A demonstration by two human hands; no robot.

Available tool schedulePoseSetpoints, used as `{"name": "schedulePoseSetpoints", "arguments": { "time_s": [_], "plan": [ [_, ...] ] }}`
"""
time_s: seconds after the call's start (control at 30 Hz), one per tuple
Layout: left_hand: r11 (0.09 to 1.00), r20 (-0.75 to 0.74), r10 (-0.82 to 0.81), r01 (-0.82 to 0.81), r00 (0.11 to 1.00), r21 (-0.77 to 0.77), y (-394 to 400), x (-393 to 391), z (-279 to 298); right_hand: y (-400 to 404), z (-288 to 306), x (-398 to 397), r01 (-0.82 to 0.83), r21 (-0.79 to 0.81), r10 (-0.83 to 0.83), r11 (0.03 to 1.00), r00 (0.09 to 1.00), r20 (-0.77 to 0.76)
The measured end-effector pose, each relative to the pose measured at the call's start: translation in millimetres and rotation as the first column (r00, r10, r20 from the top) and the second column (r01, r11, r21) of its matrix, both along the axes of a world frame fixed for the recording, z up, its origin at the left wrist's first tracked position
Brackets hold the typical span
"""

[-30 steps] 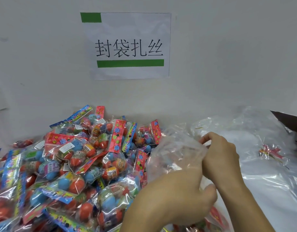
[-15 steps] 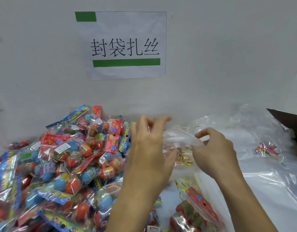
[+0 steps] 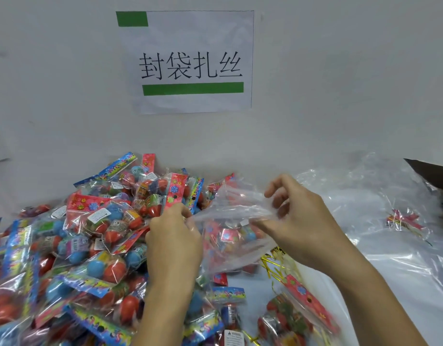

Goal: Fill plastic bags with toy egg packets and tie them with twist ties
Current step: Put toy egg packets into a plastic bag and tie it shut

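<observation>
Holding a clear plastic bag (image 3: 230,221) up between us and the heap, we have our left hand (image 3: 174,242) pinching one edge of its mouth, fingers curled onto the film, and our right hand (image 3: 299,222) gripping the opposite edge, thumb and forefinger clamped on the plastic with the other fingers curled loosely above. The bag hangs in the air just over the near side of the pile of toy egg packets (image 3: 90,245), which spreads across the left of the table up to the wall; whether any packets already sit inside it we cannot tell, since the film is see-through and the colours behind show through it. Gold twist ties (image 3: 274,264) lie just below our right hand, beside a packet with a red header (image 3: 303,298). The stack of spare bags (image 3: 390,245) rests to the right. We judge the mouth is being worked open for filling. Thin film like this clings to itself, so the two layers may refuse to part, or we may lose one edge and let the mouth collapse. Pulling hard could stretch or tear the rim, and a dragging bag could knock packets off the heap.
</observation>
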State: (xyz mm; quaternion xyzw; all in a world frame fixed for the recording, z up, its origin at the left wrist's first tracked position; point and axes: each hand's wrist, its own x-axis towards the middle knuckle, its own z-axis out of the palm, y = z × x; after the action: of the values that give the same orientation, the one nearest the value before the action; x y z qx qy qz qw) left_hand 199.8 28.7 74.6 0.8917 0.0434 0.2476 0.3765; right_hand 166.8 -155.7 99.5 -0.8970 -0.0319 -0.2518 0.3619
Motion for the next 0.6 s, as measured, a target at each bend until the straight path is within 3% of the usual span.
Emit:
{"name": "schedulePoseSetpoints", "arguments": {
  "time_s": [0.1,0.2,0.33,0.43,0.53,0.6],
  "plan": [
    [0.990,-0.083,-0.124,0.117,0.989,-0.084,-6,2,-1,2,-2,4,0.014,0.081,-0.017,0.997,0.999,0.046],
    [0.903,-0.186,-0.389,0.334,0.902,-0.269,-18,-2,-2,1,-10,8,-0.032,0.146,0.041,0.989,0.997,-0.062],
    [0.890,-0.179,-0.435,0.390,0.883,-0.237,-27,-1,-6,-3,-15,8,-0.237,0.244,0.289,0.940,0.936,-0.203],
    [0.883,-0.167,-0.400,0.330,0.901,-0.332,-22,2,-6,-14,-13,8,-0.156,0.295,0.217,0.943,0.958,-0.186],
    [0.877,-0.139,-0.346,0.268,0.928,-0.398,-15,4,-5,-32,-12,5,-0.041,0.116,0.070,0.992,0.965,-0.254],
    [0.863,-0.124,-0.339,0.256,0.932,-0.436,-13,5,-4,-44,-17,2,-0.110,-0.129,0.029,0.986,0.860,-0.510]
  ]
}}
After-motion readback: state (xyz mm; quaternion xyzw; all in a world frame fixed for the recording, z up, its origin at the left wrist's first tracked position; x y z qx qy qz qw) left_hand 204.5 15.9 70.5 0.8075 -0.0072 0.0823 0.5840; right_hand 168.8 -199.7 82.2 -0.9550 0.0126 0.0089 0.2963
